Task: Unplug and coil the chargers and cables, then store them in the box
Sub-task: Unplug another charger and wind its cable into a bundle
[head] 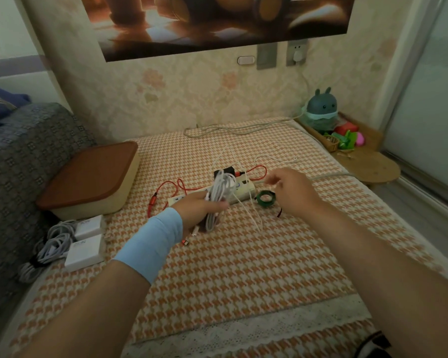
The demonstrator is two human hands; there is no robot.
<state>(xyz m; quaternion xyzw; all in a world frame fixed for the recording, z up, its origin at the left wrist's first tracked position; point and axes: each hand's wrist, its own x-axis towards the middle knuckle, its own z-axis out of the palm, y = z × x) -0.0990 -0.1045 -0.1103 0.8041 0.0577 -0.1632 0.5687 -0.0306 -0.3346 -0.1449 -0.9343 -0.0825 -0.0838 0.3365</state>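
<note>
The bed cover (243,267) is matt woven cloth in an orange-and-white houndstooth, edged with white lace (269,329). The box (93,200) looks like smooth cream plastic under a matt brown lid (88,174). 2 charger bricks (84,251) are glossy white plastic — their grey cables (53,244) look rubbery. The white cable bundle (219,195) has a smooth plastic sheath, and the red cable (166,189) seems braided. The wristband (153,244) is soft pale-blue cloth. The side shelf (373,166) is bare wood — the wall (192,94) is patterned paper.
</note>
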